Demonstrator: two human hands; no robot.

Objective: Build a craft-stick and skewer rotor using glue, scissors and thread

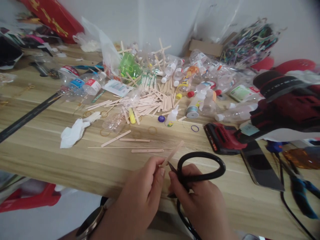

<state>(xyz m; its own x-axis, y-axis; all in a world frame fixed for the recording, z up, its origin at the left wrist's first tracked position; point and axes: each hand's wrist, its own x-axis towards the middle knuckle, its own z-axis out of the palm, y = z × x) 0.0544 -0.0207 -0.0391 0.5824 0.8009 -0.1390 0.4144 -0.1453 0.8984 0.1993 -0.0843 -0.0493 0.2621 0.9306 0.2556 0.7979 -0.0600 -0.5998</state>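
Observation:
My left hand pinches a flat wooden stick between thumb and fingers; the stick points up and to the right. Black-handled scissors are in my right hand, gripped near the pivot with the blades apart. One pointed blade reaches the lower part of the stick, beside my left fingertips. Just beyond my hands, a stick with small holes, a thin skewer and two more flat sticks lie on the wooden table.
Behind are a pile of wooden sticks, plastic bottles, a small glue bottle and crumpled tissue. To the right lie a red-black power tool, a phone and pliers. A dark bar sits left.

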